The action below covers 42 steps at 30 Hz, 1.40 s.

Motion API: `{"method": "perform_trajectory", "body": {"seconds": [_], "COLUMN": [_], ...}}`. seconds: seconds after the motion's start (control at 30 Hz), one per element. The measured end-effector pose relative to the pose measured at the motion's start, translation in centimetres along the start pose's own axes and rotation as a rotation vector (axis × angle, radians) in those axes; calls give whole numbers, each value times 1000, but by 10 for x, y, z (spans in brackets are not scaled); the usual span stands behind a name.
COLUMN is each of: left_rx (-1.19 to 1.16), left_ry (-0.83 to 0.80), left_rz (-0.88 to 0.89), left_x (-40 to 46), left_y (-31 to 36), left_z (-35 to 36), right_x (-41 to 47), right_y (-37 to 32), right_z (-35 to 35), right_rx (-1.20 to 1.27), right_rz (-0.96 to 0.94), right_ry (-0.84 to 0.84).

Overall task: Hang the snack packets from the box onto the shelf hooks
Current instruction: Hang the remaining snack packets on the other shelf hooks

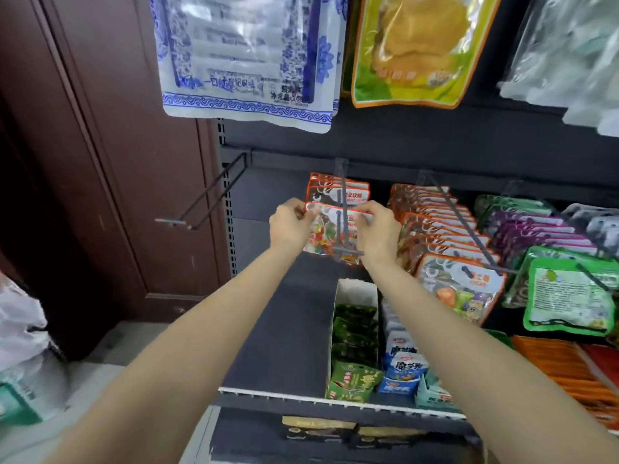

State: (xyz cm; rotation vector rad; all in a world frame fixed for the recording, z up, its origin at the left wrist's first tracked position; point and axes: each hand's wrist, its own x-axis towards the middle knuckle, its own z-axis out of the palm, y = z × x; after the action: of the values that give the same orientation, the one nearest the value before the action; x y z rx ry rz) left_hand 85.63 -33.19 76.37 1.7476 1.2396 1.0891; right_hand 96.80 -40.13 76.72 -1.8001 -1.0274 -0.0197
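Both hands up at mid-frame, pinching one packet between them: left hand [290,225] at the packet's upper left corner, right hand [377,229] at its upper right corner, fingers curled round the top edge. Held between them, an orange-rimmed clear plastic snack packet [326,234] full of coloured sweets, its white header pierced by the dark grey metal shelf hook [344,216] running toward the camera. Behind it, further back on the same hook, two or three like packets [335,192].

Step in hand, by the look of it: threading the packet's hole along the hook, partway on. Next move likely calls for sliding it back against its fellows, then letting go with both hands and reaching for another.

Largest to smallest around it: black metal shelf unit [284,329] filling centre and right; brown wooden door [100,162] at left; blue-and-white patterned pouches [248,61] hanging at top; full row of orange packets [442,229] on the neighbouring hook to the right; empty double-wire hook [207,195] at left. Supply box not identifiable for certain.
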Motion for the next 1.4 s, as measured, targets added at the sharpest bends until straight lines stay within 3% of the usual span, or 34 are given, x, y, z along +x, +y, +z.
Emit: {"method": "perform_trajectory", "body": {"seconds": [0.23,0.5,0.6,0.9,1.2,1.3,1.4], "left_rx": [12,-18,-25,169,181,260,437], "left_ry": [36,78,-26,-390,-737,-903,-1074], "left_rz": [-107,-116,-78,109,162,238,276], "left_x": [49,7,-26,-173,-356,-399,-432], "left_y": [7,-23,-23,-19,-22,-29,-46], "left_z": [25,22,19,34,136,170,204], "right_x": [46,-1,-30,-152,-284,-320,-349], "right_y": [-2,-3,1,59,200,242,277], "right_z": [27,15,0,-96,-235,-269,-289], "right_rx": [-69,-112,-95,-203,-440,-470,-520], "right_rz": [161,-106,-138,-56,357,500,622], "right_ry": [55,-24,-206,-365,-415,-435,-568]}}
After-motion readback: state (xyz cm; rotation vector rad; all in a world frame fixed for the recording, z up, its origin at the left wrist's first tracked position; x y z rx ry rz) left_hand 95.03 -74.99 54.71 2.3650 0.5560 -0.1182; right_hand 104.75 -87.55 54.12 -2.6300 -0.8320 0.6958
